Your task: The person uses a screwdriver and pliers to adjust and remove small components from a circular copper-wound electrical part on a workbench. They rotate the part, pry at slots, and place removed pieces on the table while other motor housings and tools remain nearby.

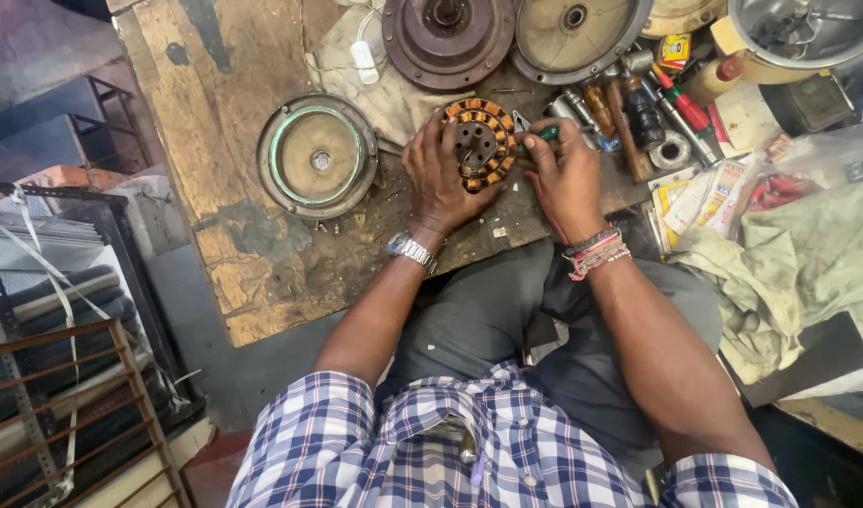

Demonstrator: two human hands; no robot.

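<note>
- A seated person's left hand [441,179] clasps a round copper-wound stator [478,143] flat on the worn wooden counter [234,188].
- The right hand [565,174] has its grip clenched on a green-handled tool [537,139], the tip meeting the stator's rim.
- A round metal cover [316,155] lies just left; other tools [638,118] crowd the right.

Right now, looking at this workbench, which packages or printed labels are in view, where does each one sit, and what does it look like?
Small yellow box: top of the bench, among the tools right of the round metal covers; squarish, yellow with red and dark print.
Flat printed packet: right edge of the bench, right of the right hand; long, white and orange-yellow.
Clear plastic bag: just right of that packet, crumpled, red contents.
No screens or signs.
</note>
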